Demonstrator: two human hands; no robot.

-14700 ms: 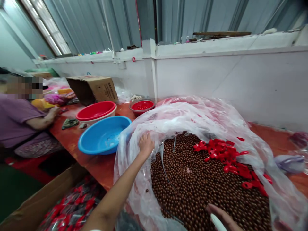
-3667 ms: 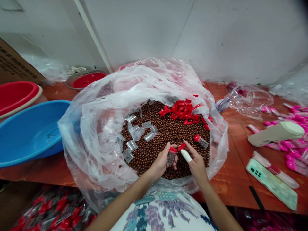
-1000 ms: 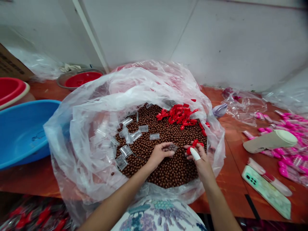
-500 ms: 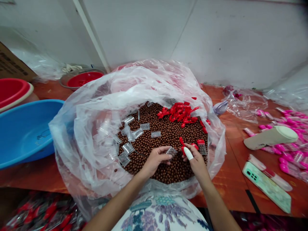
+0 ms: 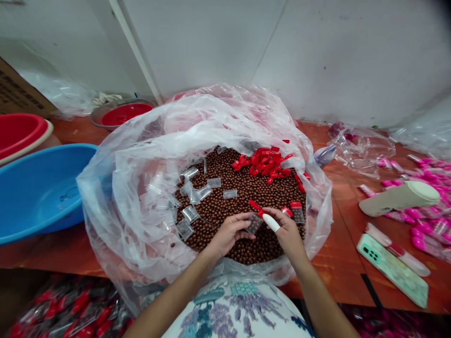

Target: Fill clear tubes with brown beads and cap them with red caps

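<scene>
Head view: the left hand [image 5: 228,234] pinches a small clear container [image 5: 253,224] over the brown beads [image 5: 243,192] heaped in the big plastic bag [image 5: 141,155]. The right hand [image 5: 287,232] — one finger capped in white — grips a red cap [image 5: 254,205] just beside the container's mouth. Both hands are closed on their pieces, nearly touching. A filled, capped container [image 5: 297,212] lies near the right hand; a blue basin [image 5: 38,188] sits left on the table [image 5: 338,263].

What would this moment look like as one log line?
left hand: holds small clear plastic vial | right hand: holds red plastic cap at vial | under both: brown beads in clear plastic bag
</scene>
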